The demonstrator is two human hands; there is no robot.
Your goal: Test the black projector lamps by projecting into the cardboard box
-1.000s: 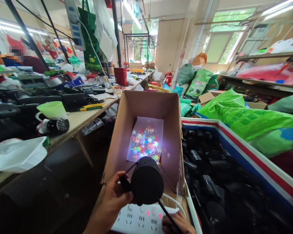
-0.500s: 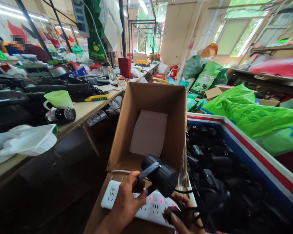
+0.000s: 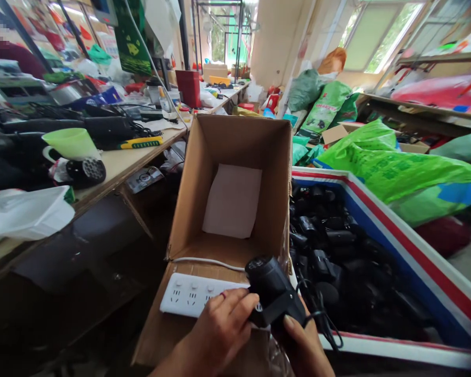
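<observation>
Head view, lower centre: the right hand (image 3: 302, 337) grasps the black projector lamp (image 3: 277, 290), its thumb on the casing; its other fingers are largely hidden. Curled fingertips of the left hand (image 3: 223, 324) touch the lamp's near side and cover part of the white power strip (image 3: 192, 296). Close to the lamp's right lies the rim of the bin (image 3: 392, 214); the cardboard box (image 3: 231, 136) opens above. Dull black, the tilted lamp shows a ribbed body and looped cable.

left hand (image 3: 223, 324) wears a thin reddish ring (image 3: 222, 295); both forearms (image 3: 176, 364) bare
</observation>
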